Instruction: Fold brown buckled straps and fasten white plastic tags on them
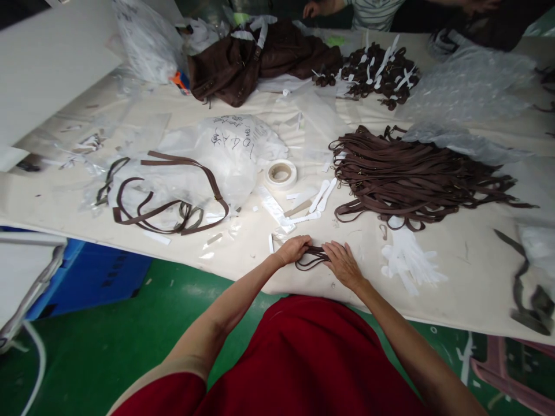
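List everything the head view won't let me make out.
All in the head view:
Parts of the looped brown strap: covered by the left hand and right hand.
Handwriting on the plastic bag: too small to read reliably.
Person in a striped shirt: head cut off by the top edge.

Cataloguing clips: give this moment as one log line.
left hand: gripping looped brown strap | right hand: at its right end | beyond hands: tape roll, strap pile
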The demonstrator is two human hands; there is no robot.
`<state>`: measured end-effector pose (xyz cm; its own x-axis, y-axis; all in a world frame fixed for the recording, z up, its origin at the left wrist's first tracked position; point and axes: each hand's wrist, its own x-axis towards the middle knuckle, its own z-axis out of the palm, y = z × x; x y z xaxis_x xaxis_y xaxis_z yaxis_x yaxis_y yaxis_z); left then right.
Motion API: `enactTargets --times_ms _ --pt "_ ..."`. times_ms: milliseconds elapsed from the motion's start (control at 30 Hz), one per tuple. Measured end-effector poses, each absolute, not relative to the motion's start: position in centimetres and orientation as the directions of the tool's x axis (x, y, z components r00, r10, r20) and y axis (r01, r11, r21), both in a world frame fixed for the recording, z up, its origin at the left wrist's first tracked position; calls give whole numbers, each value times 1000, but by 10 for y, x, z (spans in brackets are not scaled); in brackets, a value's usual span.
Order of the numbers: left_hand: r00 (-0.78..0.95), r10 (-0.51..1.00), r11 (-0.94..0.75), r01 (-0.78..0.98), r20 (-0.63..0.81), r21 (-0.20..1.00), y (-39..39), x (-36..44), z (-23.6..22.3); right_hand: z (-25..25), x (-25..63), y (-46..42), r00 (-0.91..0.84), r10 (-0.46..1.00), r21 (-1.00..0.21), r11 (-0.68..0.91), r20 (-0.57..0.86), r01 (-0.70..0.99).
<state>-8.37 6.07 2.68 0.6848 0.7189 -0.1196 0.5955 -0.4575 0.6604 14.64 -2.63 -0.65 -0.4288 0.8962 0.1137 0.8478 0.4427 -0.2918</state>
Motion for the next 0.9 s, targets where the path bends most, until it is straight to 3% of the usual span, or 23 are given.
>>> enactTargets --times_ms 200,467,900 --pt "674 730 -453 598 -110 661 54 -84 30 -9 146 -27 -416 893 -327 450 171 831" --pt "643 758 -467 652 -110 597 41 -78 30 0 137 -23 -342 931 -370 364 126 855" --pt "429 896 -367 863 -117 348 -8 -42 26 8 129 -17 -275 960 -408 270 47 872"
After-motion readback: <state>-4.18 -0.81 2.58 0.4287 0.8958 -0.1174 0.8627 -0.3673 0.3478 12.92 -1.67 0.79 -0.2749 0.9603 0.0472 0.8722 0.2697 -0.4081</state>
